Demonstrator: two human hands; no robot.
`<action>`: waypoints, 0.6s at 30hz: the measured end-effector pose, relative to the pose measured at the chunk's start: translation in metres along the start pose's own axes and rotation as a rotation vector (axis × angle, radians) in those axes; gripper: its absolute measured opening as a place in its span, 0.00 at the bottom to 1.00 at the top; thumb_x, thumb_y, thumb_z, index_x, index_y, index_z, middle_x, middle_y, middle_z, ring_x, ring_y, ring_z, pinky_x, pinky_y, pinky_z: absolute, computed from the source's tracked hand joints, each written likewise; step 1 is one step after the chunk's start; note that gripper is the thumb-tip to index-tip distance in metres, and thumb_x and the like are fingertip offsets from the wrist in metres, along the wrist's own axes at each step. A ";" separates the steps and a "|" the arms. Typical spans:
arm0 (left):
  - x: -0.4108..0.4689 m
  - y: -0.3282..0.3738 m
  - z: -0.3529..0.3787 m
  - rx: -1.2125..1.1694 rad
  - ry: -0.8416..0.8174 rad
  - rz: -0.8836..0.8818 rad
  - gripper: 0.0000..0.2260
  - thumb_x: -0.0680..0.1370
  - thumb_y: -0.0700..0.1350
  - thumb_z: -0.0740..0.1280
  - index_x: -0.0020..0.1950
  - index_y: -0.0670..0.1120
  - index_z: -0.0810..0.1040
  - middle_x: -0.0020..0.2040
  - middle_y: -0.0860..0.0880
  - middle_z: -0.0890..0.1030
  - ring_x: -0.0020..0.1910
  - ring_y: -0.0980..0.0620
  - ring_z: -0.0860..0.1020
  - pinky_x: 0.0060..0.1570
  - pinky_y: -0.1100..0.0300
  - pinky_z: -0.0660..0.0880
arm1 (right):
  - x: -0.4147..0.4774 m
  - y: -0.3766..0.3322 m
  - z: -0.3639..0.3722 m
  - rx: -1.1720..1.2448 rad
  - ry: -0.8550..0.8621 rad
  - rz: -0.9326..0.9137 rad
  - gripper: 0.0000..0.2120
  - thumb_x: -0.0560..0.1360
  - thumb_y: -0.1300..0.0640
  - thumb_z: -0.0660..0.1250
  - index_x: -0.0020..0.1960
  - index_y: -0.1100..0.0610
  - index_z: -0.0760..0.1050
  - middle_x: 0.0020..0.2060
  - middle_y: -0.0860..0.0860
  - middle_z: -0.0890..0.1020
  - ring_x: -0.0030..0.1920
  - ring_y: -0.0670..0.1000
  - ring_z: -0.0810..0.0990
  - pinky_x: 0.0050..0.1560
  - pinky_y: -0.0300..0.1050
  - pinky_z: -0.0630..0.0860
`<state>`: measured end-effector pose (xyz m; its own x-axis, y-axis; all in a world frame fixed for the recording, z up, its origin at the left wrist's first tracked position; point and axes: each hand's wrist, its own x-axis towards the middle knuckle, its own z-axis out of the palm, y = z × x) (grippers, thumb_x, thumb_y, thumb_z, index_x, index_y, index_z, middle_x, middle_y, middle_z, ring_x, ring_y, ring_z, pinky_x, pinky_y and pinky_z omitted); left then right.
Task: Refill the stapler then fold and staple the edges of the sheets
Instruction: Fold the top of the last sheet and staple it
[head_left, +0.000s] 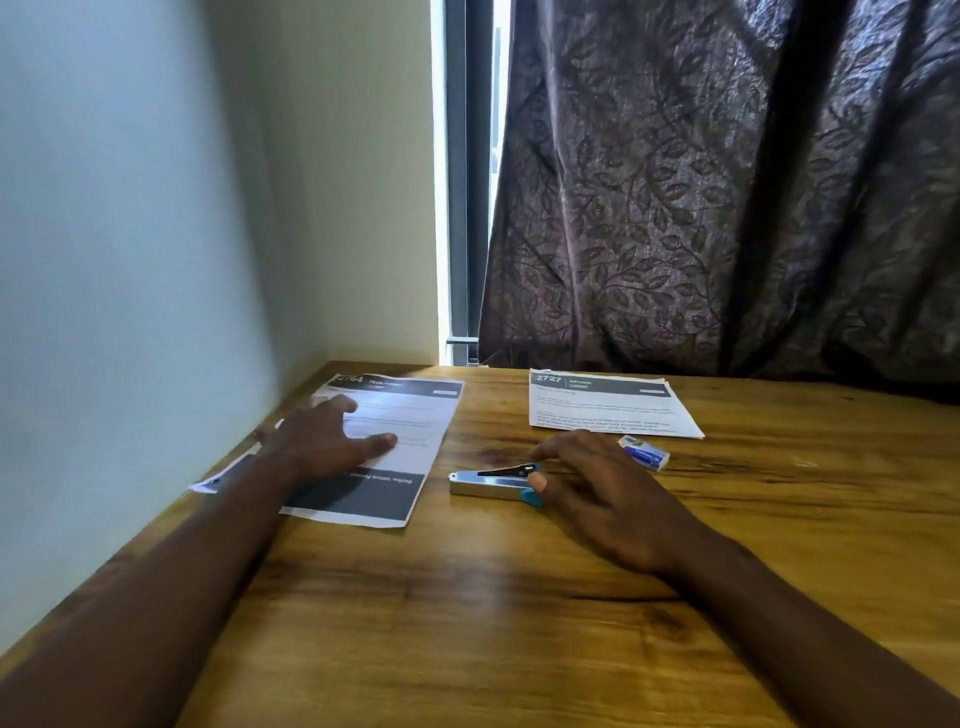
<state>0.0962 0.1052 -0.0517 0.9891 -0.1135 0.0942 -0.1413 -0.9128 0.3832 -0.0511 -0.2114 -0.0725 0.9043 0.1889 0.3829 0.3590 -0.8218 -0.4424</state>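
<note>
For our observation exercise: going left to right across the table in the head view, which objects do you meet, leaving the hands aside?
printed sheet → stapler → staple box

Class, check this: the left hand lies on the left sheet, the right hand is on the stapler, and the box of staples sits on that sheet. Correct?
Not quite. The head view shows the box of staples on the bare table, right of the right hand, just in front of the right-hand sheets. The rest holds.
</note>
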 end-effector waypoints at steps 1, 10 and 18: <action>-0.001 0.004 0.001 0.003 -0.002 0.023 0.39 0.69 0.73 0.67 0.74 0.53 0.70 0.77 0.47 0.70 0.73 0.44 0.71 0.68 0.45 0.70 | 0.000 0.000 0.000 -0.003 -0.001 0.000 0.22 0.79 0.34 0.57 0.67 0.43 0.74 0.61 0.36 0.74 0.64 0.36 0.68 0.65 0.38 0.68; -0.004 0.019 0.007 0.175 0.084 -0.056 0.46 0.65 0.79 0.62 0.75 0.53 0.67 0.76 0.47 0.71 0.73 0.41 0.70 0.69 0.38 0.68 | -0.001 -0.002 -0.001 -0.047 -0.021 0.002 0.21 0.80 0.37 0.59 0.69 0.43 0.73 0.63 0.37 0.74 0.64 0.37 0.68 0.63 0.35 0.67; 0.001 0.016 0.006 -0.225 0.168 0.001 0.40 0.61 0.64 0.80 0.69 0.55 0.73 0.70 0.43 0.74 0.66 0.41 0.74 0.64 0.42 0.74 | 0.000 -0.004 0.000 -0.113 -0.028 -0.008 0.20 0.80 0.40 0.63 0.71 0.42 0.71 0.64 0.37 0.74 0.64 0.35 0.68 0.61 0.26 0.63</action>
<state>0.0952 0.0882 -0.0511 0.9706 -0.0305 0.2387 -0.1668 -0.8002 0.5761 -0.0529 -0.2086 -0.0708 0.9080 0.2097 0.3628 0.3396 -0.8754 -0.3441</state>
